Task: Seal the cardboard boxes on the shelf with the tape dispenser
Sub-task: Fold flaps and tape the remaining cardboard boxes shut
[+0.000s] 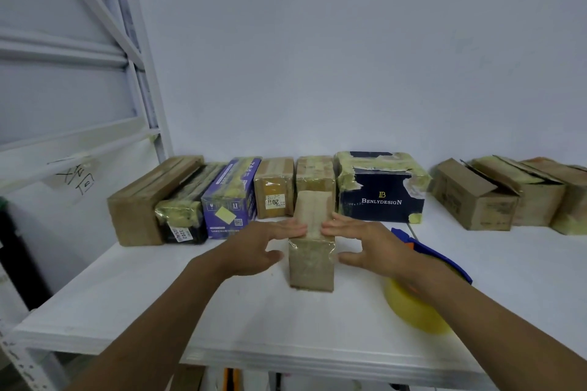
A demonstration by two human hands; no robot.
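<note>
A small brown cardboard box (312,260) stands in the middle of the white shelf (158,295), its top and front covered in clear tape. My left hand (259,247) lies at its left side and my right hand (365,244) at its right, fingers straight and fingertips touching the box's top edges. The blue tape dispenser (444,260) with a yellow tape roll (413,308) lies on the shelf just right of the box, partly hidden under my right forearm.
A row of taped boxes lines the back wall, among them a brown carton (143,203), a purple box (230,200) and a dark Benlydesign box (381,190). Open-flapped cartons (476,197) stand at the far right. A white rack post (143,73) rises at left.
</note>
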